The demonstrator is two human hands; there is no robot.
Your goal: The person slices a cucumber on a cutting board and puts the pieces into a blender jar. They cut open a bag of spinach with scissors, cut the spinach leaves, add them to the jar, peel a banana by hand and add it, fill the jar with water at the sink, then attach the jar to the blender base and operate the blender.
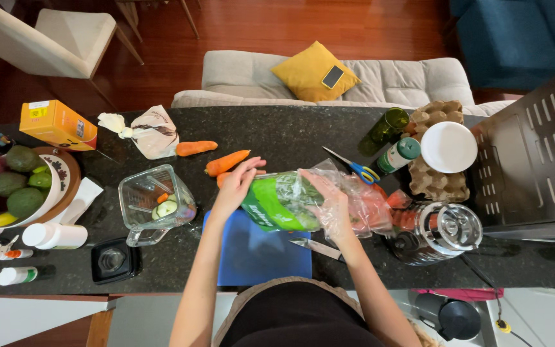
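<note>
My left hand grips the left end of a green and clear plastic bag of leafy greens, held just above a blue cutting board. My right hand is pushed into the bag's open, crinkled end. A knife lies by the board's right edge under my right forearm. Two carrots lie just beyond my left hand, a third carrot farther left. A clear blender jar with cucumber slices and a carrot piece stands left of the board.
Blue-handled scissors, a green glass, a small bottle, an egg carton with a white lid and a glass jar crowd the right. A fruit bowl, orange box, tied bag and bottles sit left.
</note>
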